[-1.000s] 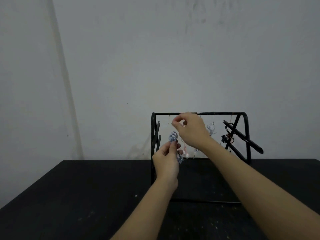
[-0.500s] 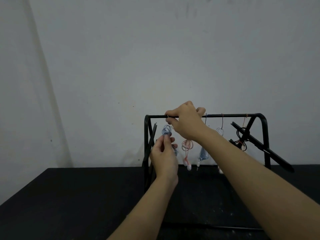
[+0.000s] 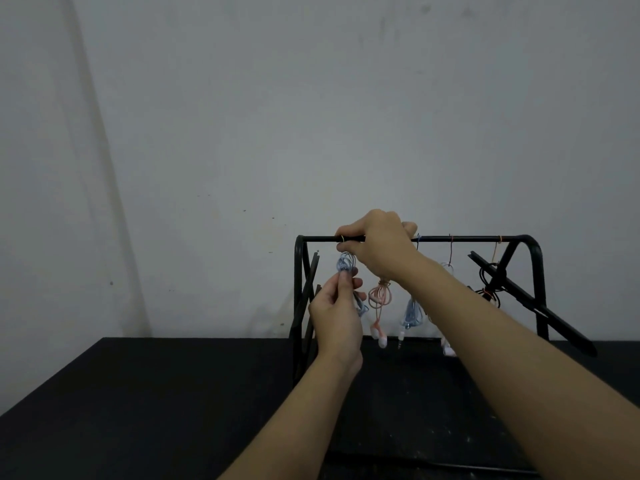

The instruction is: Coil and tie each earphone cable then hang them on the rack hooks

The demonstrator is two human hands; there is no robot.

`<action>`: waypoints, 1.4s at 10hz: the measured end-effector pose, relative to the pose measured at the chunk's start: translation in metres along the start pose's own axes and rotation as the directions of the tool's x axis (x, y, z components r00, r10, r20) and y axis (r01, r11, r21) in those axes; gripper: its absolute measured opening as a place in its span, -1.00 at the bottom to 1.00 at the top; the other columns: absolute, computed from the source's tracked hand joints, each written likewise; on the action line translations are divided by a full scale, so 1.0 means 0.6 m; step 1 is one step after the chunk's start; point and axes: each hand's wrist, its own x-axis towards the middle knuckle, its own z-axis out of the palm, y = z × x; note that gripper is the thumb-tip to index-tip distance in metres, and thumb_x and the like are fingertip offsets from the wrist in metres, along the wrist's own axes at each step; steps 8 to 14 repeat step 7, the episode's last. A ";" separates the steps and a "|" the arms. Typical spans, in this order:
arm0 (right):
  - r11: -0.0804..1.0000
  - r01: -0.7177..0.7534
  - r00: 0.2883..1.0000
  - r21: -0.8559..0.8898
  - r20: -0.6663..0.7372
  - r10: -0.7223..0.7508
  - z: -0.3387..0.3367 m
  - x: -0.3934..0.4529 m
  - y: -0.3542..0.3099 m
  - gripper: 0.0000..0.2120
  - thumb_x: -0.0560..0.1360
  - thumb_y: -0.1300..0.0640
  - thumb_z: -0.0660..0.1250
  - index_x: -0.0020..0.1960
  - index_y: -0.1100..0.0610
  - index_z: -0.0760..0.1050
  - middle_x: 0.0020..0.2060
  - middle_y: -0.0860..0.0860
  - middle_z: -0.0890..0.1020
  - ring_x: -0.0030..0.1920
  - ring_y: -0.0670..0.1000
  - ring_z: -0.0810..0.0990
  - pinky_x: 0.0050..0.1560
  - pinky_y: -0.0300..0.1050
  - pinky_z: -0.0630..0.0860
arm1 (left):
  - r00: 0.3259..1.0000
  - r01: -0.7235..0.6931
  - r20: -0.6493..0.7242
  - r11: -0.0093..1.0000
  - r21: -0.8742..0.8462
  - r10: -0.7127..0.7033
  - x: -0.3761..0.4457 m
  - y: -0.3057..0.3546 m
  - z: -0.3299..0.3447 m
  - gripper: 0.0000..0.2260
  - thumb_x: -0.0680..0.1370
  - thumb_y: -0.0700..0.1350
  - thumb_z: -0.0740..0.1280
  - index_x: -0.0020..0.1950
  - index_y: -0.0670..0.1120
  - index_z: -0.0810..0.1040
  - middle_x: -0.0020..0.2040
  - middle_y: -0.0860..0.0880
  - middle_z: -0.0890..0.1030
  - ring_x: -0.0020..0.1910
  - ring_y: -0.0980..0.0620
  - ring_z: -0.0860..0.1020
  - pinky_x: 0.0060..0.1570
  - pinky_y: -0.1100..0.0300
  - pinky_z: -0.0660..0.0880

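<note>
Head view: near the frame's middle, the blue earphone coil [image 3: 346, 263] is being pinched by the left hand [image 3: 337, 315] so it can be hooked, while the rack bar [image 3: 460, 239] is being gripped by the right hand [image 3: 379, 247].

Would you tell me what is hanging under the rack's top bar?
Under the top bar hang pink earphones, a blue bundle and a black bundle. The left hand holds another blue coil. The right hand covers its hook.
</note>
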 end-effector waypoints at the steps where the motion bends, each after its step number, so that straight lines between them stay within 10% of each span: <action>1: 1.000 0.001 1.000 0.000 -0.006 -0.001 0.000 0.000 0.001 -0.86 0.52 0.05 0.32 0.02 -0.09 0.64 -0.14 -0.06 0.67 -0.04 -0.05 0.40 -0.07 -0.05 0.10 | 0.999 0.043 0.004 0.999 -0.015 -0.042 0.009 0.004 0.003 -0.84 0.60 -0.11 0.21 -0.04 -0.03 0.59 -0.23 0.02 0.56 -0.31 0.14 0.44 -0.28 0.29 0.41; 5: 0.997 0.021 0.998 -0.070 0.057 -0.017 0.008 -0.007 0.001 -0.80 0.58 -0.02 0.19 0.10 -0.16 0.57 -0.03 -0.08 0.62 0.22 0.05 0.26 0.07 0.06 0.14 | 0.999 0.020 -0.032 0.986 0.163 -0.015 0.013 -0.014 -0.026 -0.80 0.60 -0.01 0.20 0.16 0.03 0.54 0.04 0.09 0.60 0.04 0.20 0.51 -0.18 0.37 0.33; 14: 0.989 0.018 0.998 -0.145 0.064 -0.009 0.003 -0.010 0.003 -0.70 0.57 -0.06 0.19 0.29 -0.24 0.40 0.12 -0.11 0.57 0.32 0.02 0.20 0.23 0.11 0.09 | 0.999 0.045 -0.001 0.995 0.089 -0.045 0.005 -0.018 -0.028 -0.72 0.60 -0.04 0.21 0.30 0.00 0.47 0.06 0.15 0.56 0.03 0.25 0.50 -0.03 0.36 0.37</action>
